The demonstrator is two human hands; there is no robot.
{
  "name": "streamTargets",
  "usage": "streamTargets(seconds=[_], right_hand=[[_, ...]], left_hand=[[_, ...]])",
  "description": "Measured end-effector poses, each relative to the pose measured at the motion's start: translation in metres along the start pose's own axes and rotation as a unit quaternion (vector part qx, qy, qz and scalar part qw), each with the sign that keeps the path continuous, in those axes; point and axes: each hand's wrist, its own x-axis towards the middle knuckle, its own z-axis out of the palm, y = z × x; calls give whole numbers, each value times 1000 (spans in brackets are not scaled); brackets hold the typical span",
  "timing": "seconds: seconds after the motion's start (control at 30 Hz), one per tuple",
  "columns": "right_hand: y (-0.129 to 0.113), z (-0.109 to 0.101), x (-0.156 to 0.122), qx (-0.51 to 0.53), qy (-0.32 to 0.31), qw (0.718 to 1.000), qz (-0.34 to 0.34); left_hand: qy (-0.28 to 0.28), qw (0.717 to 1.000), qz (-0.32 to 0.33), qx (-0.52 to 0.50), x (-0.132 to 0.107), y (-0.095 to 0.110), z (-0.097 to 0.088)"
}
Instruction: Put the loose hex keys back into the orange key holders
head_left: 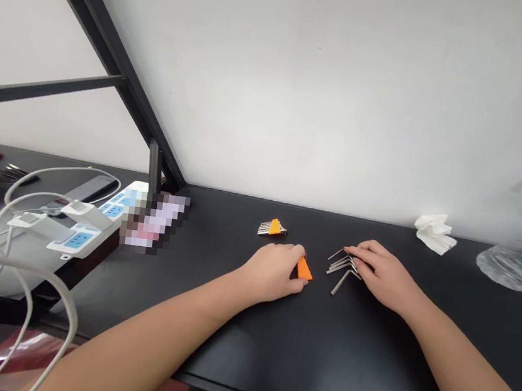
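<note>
My left hand (275, 272) rests on the black table (299, 346), fingers curled around an orange plastic holder (304, 269). My right hand (382, 274) lies flat to its right, fingertips touching a loose pile of several metal hex keys (343, 268). A second orange holder filled with hex keys (273, 229) lies a little farther back, apart from both hands.
A crumpled white tissue (434, 233) and a clear plastic bottle (520, 256) sit at the back right. On the left are a white power strip (91, 219) with plugs and white cables (26, 281), and a black metal frame (115, 63) against the wall.
</note>
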Motion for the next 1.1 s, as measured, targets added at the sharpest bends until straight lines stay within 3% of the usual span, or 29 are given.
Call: streamTargets(seconds=[0.3, 0.43, 0.77, 1.1], right_hand=[[14, -8, -1, -45, -14, 999, 5], [9, -8, 1, -24, -16, 1000, 7], [-13, -15, -4, 16, -105, 992, -68], [-19, -3, -2, -13, -77, 995, -56]], left_hand=[[2, 1000, 8, -4, 0, -1, 0], [6, 1000, 11, -4, 0, -1, 0], [16, 1000, 22, -7, 0, -2, 2], [22, 999, 28, -35, -3, -4, 1]])
